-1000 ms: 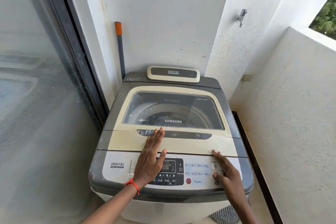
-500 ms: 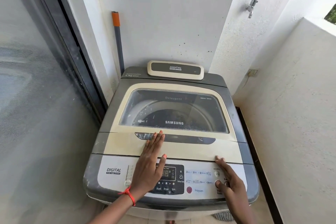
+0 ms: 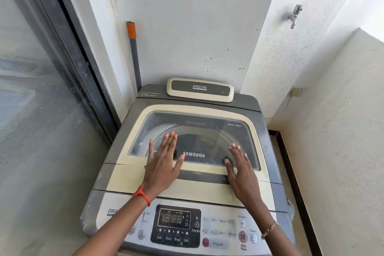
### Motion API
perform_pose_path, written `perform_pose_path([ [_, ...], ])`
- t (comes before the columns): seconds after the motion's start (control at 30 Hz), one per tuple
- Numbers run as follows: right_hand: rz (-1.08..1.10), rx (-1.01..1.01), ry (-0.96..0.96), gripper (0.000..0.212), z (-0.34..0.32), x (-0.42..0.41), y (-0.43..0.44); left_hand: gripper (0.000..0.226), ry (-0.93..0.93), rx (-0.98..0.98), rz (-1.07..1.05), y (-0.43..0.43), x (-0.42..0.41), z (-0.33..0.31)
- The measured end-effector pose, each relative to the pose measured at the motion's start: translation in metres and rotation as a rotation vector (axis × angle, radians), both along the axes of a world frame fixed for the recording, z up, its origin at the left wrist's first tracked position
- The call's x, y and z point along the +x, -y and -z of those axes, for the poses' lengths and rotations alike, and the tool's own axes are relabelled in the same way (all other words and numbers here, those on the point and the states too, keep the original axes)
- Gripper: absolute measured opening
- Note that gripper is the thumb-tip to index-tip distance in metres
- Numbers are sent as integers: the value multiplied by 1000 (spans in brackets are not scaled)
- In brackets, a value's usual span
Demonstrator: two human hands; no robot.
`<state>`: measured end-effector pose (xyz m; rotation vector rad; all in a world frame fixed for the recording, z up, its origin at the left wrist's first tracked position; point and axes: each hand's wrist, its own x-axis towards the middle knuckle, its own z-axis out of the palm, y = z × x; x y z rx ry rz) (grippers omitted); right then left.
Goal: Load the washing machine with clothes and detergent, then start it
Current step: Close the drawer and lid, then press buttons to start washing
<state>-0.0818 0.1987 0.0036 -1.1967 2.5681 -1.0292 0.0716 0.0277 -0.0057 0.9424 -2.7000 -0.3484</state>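
A grey and cream top-loading washing machine [image 3: 268, 131] fills the middle of the view, its glass lid [image 3: 199, 131] down. Dark laundry shows dimly through the glass inside the drum. My left hand [image 3: 163, 163] lies flat on the lid's left front, fingers spread, holding nothing. My right hand [image 3: 241, 169] lies flat on the lid's right front, also holding nothing. The control panel [image 3: 176, 225] sits near me with its digital display lit, and the red start button [image 3: 242, 236] is at its right end. No detergent container is in view.
A glass sliding door [image 3: 41, 110] closes off the left side. A grey pole with an orange tip [image 3: 133, 52] leans in the corner behind the machine. A tap [image 3: 294, 15] sticks out of the right rear wall. A low balcony wall [image 3: 342, 141] runs along the right.
Both hands have moved forward from the control panel onto the lid. The right hand has left the buttons at the panel's right end. The view has moved closer to the machine.
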Motion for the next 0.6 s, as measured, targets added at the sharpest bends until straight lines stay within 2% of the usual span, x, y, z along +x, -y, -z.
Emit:
perform_pose_path([
  [0.1, -21, 104, -38, 48, 4, -16, 22, 107, 145, 77, -50, 17, -9, 0],
  [0.2, -32, 173, -33, 53, 8, -22, 32, 101, 229, 146, -70, 19, -13, 0],
  [0.6, -29, 211, 36, 56, 12, -26, 35, 97, 270, 187, -67, 18, -15, -3],
])
